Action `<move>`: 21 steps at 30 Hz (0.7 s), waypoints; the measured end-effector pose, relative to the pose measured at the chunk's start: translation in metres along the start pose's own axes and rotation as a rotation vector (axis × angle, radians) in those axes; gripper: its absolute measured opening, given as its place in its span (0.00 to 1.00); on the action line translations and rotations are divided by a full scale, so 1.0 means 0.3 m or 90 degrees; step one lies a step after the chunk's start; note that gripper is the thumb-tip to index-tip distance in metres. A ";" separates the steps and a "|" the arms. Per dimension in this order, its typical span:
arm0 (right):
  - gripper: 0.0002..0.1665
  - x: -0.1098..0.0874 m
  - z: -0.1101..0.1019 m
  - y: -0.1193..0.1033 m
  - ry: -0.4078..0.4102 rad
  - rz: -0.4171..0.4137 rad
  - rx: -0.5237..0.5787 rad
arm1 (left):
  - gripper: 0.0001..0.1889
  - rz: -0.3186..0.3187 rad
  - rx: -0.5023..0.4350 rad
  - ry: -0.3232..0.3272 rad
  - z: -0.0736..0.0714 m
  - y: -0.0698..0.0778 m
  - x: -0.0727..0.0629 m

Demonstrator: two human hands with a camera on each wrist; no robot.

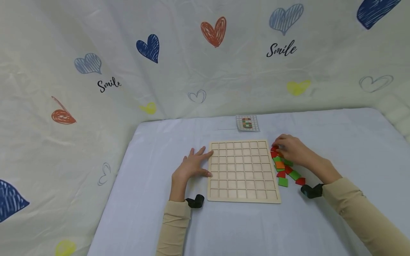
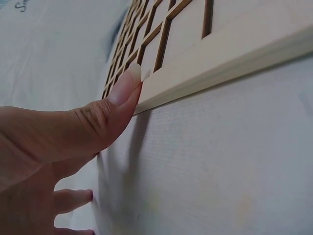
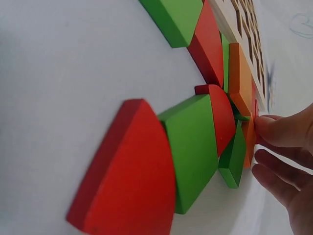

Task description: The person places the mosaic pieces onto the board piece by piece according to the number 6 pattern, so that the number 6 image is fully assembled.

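Observation:
A square wooden board (image 1: 243,201) with a grid of shallow cells lies flat on the table. My left hand (image 1: 191,165) is spread at its left edge; thumb and index finger touch the rim, and the left wrist view shows the thumb (image 2: 115,100) against the edge. Along the board's right side lies a loose pile of flat red, green and orange pieces. At its far end my right hand (image 1: 294,150) pinches a red piece (image 1: 274,148), which the fingers partly cover. Closer to me are a green piece (image 1: 283,182) and a red quarter-round piece (image 3: 139,181).
A small pattern card (image 1: 248,123) with a coloured figure on a grid lies behind the board. White cloth (image 1: 144,213) covers the table. Behind stands a curtain (image 1: 179,67) printed with hearts.

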State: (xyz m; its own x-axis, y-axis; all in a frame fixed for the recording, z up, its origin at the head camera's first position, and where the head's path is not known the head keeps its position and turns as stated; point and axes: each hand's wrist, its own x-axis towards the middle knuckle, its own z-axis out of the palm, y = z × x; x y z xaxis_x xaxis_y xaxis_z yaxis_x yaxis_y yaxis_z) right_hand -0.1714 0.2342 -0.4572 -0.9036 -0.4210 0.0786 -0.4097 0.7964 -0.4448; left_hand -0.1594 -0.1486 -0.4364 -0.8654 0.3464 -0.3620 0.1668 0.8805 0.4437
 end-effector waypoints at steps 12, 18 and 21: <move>0.08 -0.001 0.002 0.024 0.010 -0.011 -0.002 | 0.49 0.001 0.003 0.006 0.004 -0.001 0.004; 0.07 -0.001 -0.004 0.028 -0.001 0.015 0.003 | 0.51 -0.006 -0.001 0.012 0.006 -0.002 0.004; 0.08 -0.004 -0.007 0.030 -0.008 0.027 0.008 | 0.51 -0.006 0.000 0.011 0.005 0.000 0.000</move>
State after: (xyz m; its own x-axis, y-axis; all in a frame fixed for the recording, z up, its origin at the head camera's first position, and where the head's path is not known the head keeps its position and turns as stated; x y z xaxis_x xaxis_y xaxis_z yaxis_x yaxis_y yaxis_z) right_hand -0.1743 0.2428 -0.4595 -0.9185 -0.3923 0.0484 -0.3695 0.8085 -0.4581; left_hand -0.1587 -0.1482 -0.4378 -0.8752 0.3317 -0.3521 0.1580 0.8840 0.4400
